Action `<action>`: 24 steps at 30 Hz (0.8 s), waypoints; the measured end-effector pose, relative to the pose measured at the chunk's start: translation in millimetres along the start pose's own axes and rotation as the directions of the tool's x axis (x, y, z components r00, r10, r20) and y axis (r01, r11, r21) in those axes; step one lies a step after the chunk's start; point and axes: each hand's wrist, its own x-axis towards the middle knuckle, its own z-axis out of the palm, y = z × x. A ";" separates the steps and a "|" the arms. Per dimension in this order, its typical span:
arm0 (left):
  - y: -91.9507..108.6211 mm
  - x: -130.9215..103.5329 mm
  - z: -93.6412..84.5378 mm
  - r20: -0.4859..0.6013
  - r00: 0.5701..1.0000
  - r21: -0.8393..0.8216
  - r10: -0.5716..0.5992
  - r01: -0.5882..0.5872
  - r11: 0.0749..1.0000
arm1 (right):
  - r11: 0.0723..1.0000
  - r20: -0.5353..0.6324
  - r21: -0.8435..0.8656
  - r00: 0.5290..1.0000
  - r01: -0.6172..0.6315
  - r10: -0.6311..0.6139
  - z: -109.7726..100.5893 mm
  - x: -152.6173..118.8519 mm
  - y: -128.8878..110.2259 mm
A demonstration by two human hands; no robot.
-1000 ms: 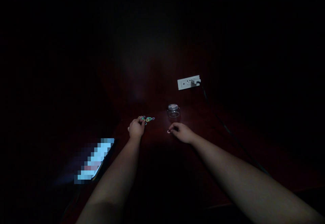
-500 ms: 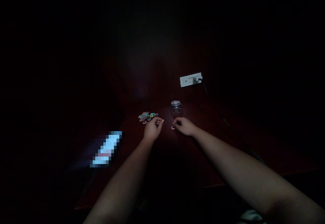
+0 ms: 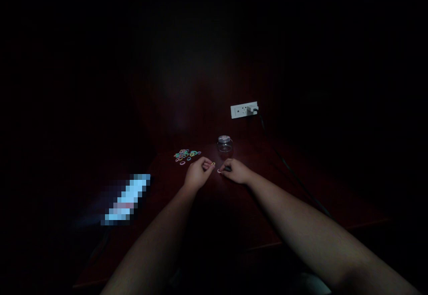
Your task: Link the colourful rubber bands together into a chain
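Between the fingertips of my left hand (image 3: pixel 198 172) is a small yellow ring (image 3: pixel 213 164), held just above the dark red table. My right hand (image 3: pixel 236 171) is lowered to the tabletop, its thumb and finger closed at a pale pink ring (image 3: pixel 219 171). Several coloured rings (image 3: pixel 182 155) lie in a loose pile beyond my left hand. A clear jar (image 3: pixel 225 146) with a lid stands upright just behind my right hand.
A lit, pixelated screen (image 3: pixel 129 199) lies at the left. On the back wall is a white socket (image 3: pixel 244 110) with a plug, and a dark cable (image 3: pixel 290 170) runs down to the right. The surroundings are very dark.
The view has shifted, so the pile, jar and socket appear further left. My right fingers have come down onto the pale ring. The yellow ring stays in my left fingers.
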 end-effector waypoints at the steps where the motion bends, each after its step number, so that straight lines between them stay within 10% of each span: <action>1: 0.2 0.2 0.1 0.004 1.000 0.003 -0.001 0.001 1.000 | 0.999 -0.015 0.028 1.000 -0.021 0.021 0.0 0.6 -0.6; 11: 19.5 4.1 6.6 0.058 0.996 -0.024 0.070 -0.069 0.997 | 0.909 -0.107 0.417 0.992 -0.015 0.066 -1.9 4.8 -11.5; 24: 20.4 -1.0 3.2 0.145 0.988 -0.107 0.058 -0.043 0.993 | 0.903 -0.125 0.430 0.989 -0.017 0.078 -4.4 1.4 -17.3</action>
